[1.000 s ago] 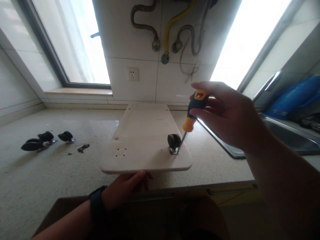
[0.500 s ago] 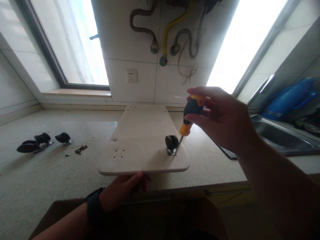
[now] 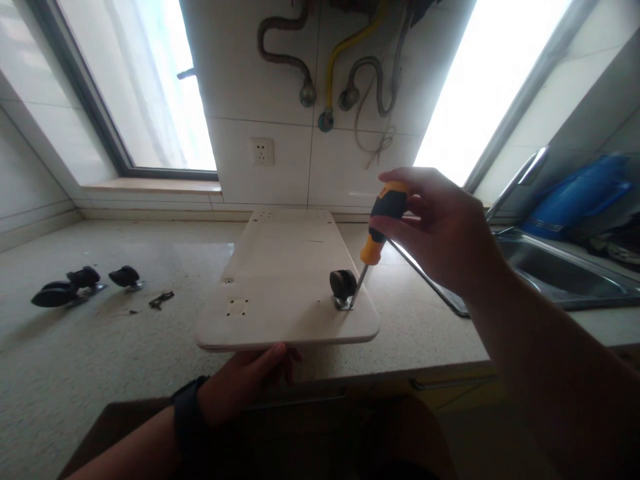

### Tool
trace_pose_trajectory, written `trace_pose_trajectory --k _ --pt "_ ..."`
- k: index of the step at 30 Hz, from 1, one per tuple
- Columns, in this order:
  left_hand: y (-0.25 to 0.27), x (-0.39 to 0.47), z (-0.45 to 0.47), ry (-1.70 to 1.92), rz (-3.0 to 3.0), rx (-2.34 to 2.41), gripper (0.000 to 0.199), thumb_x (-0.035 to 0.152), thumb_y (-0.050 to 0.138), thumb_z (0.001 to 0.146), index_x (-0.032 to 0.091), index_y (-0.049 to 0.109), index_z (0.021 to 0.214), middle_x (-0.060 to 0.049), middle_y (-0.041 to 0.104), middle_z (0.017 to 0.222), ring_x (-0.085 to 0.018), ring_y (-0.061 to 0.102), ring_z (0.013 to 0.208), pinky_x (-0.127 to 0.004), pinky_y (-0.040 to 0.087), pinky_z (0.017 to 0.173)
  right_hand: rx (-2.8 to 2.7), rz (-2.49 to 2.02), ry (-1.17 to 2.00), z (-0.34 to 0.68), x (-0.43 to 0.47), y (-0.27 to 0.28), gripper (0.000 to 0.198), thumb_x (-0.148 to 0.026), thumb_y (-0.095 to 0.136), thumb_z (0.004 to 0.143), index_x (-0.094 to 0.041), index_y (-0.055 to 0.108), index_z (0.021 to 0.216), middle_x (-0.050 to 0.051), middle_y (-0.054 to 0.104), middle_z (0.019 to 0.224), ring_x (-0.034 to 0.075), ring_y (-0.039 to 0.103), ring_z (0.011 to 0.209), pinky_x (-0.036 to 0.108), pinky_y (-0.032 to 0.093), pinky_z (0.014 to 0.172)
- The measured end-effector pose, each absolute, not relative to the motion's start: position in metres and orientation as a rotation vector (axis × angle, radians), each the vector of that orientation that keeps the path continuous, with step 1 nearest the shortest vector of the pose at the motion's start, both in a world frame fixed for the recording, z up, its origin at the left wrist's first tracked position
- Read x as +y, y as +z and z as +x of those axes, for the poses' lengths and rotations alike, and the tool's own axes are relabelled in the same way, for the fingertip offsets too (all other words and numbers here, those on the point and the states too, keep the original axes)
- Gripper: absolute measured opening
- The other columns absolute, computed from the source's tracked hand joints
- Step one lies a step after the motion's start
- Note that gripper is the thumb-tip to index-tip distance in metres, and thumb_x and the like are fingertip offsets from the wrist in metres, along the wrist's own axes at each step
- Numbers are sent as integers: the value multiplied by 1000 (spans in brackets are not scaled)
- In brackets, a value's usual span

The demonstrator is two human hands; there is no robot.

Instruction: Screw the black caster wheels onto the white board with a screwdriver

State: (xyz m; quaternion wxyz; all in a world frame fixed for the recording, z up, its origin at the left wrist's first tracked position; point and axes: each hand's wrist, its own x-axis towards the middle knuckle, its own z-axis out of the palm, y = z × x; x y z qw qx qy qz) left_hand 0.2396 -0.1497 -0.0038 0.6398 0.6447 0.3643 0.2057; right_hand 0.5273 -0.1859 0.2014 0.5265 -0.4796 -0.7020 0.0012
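Note:
A white board (image 3: 285,267) with rounded corners lies on the counter, its near edge toward me. On its near right corner stands a black caster wheel (image 3: 343,285) on a metal plate. My right hand (image 3: 440,230) grips a yellow and black screwdriver (image 3: 387,210), tilted, its tip down at the right side of the caster plate. The screw under the tip is too small to make out. My left hand (image 3: 257,370) holds the board's near edge from below, thumb against the rim and the other fingers partly hidden beneath. Screw holes (image 3: 237,307) mark the near left corner.
Several black casters (image 3: 55,294) and a small pile of screws (image 3: 161,299) lie on the counter (image 3: 165,353) at left. A metal sink (image 3: 565,270) with a faucet and a blue plastic container (image 3: 575,197) is at right. Hoses and valves (image 3: 326,120) hang on the tiled wall.
My right hand has shifted slightly and its fingers have turned a little on the screwdriver handle. The tip stays at the caster plate. My left hand and the board hold still.

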Motion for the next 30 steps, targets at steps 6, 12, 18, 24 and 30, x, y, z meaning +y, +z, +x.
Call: trace_pose_trajectory --k 6,12,18,24,30 --pt "-5 -149 240 461 1475 816 79 88 51 86 16 75 105 -8 73 83 -19 58 72 -32 43 66 -1641 -1150 -123 525 -182 191 36 -28 77 84 -30 53 110 5 63 112 21 68 89 38 64 69" --pt "-4 -149 239 460 1494 816 78 88 50 87 16 75 103 -9 74 84 -19 58 72 -32 43 66 -1623 -1000 348 528 -177 187 46 -22 69 87 -35 47 125 3 64 127 18 71 85 42 67 74" --pt "-2 -150 238 451 1486 835 79 88 50 86 15 75 104 -10 75 87 -21 60 75 -34 45 69 -1742 -960 481 538 -184 198 46 -17 64 84 -32 55 127 4 65 127 23 71 101 48 65 87" --pt "-6 -150 239 454 1468 838 76 86 52 87 16 76 105 -8 74 86 -21 59 74 -32 43 67 -1662 -1359 -286 528 -194 201 43 -37 82 79 -27 63 116 6 68 105 27 69 90 48 62 75" --pt "-8 -149 238 472 1454 831 73 83 53 89 16 77 105 -9 74 88 -22 63 78 -34 47 72 -1714 -1228 -260 523 -194 192 36 -36 73 88 -31 61 122 7 65 121 29 68 102 53 62 85"
